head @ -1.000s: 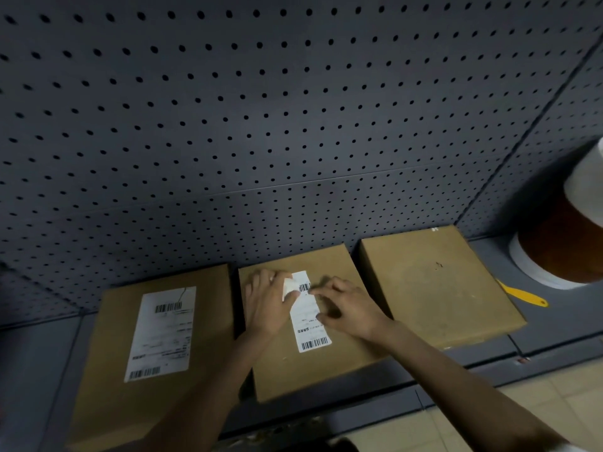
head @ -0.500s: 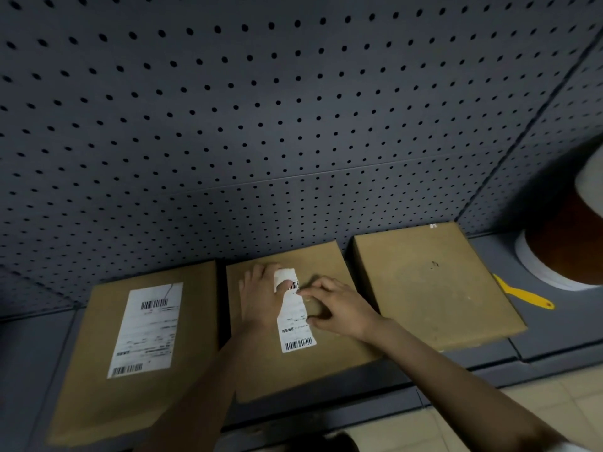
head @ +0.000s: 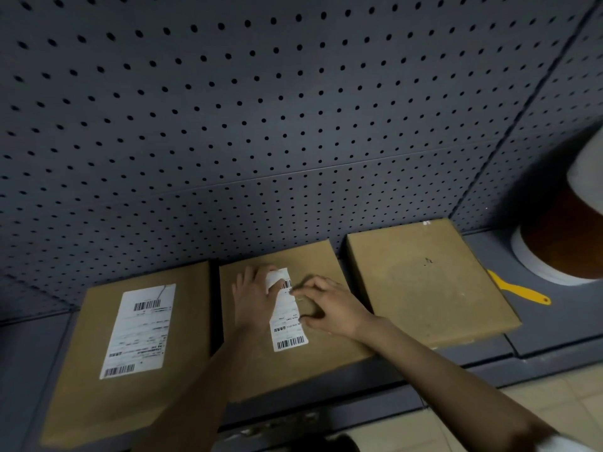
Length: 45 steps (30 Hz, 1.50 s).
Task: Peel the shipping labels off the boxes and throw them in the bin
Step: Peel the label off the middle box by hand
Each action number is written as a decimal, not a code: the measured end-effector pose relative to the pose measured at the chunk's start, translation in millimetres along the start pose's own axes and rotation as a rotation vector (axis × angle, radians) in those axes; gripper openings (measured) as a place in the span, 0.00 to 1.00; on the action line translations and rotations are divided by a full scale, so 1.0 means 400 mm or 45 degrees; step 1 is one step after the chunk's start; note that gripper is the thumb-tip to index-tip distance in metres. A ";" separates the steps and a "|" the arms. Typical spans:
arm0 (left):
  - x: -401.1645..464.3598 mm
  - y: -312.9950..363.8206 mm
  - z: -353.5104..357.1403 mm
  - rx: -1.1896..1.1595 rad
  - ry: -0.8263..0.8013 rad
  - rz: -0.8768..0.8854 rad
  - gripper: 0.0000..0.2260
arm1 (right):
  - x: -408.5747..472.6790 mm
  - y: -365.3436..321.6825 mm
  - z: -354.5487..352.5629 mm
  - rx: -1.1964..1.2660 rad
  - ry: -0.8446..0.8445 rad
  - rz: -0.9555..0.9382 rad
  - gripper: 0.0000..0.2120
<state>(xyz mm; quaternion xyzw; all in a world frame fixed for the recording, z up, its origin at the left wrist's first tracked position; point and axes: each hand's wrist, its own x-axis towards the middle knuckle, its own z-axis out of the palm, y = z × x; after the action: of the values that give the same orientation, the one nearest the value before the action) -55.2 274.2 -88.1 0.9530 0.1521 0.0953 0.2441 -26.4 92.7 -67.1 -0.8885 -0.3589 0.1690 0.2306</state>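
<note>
Since a second ago, more of the label has come away: its peeled top strip is now bunched further over the left hand (head: 254, 296), which grips that curled white end between thumb and fingers while resting on the middle box (head: 313, 363). The right hand (head: 329, 306) lies beside it with fingers curled, its fingertips pressing the right edge of the partly peeled label (head: 288, 324), whose lower part with a barcode is stuck flat to the cardboard. To the left, just beside the middle box, the left box (head: 78, 393) carries a full shipping label (head: 138, 331), flat and untouched. To the right, the right box (head: 424, 282) shows a bare cardboard top. All three boxes are closed and lie flat in a row on a dark grey shelf (head: 554, 337) against a pegboard wall (head: 261, 109). A yellow plastic scraper (head: 518, 291) lies on the shelf right of the boxes, near a round white-rimmed container (head: 525, 256) whose brown inside is only partly in view.
</note>
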 end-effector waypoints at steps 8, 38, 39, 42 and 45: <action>-0.004 -0.004 -0.009 0.095 -0.074 0.123 0.10 | 0.007 -0.003 -0.005 0.020 0.017 0.026 0.27; -0.010 -0.100 -0.029 0.266 0.219 0.301 0.13 | 0.157 -0.085 0.034 -0.059 0.375 0.329 0.11; -0.009 -0.100 -0.029 0.257 0.215 0.296 0.13 | 0.157 -0.086 0.032 -0.050 0.375 0.342 0.13; -0.008 -0.101 -0.028 0.256 0.185 0.281 0.13 | 0.159 -0.090 0.028 -0.062 0.353 0.337 0.13; -0.008 -0.099 -0.029 0.246 0.160 0.265 0.13 | 0.161 -0.094 0.021 -0.080 0.324 0.330 0.12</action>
<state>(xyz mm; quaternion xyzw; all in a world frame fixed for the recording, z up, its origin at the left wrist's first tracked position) -70.6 311.3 -98.1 0.9748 0.0759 0.1645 0.1300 -7.2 165.1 -62.8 -0.9483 -0.2144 0.0722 0.2226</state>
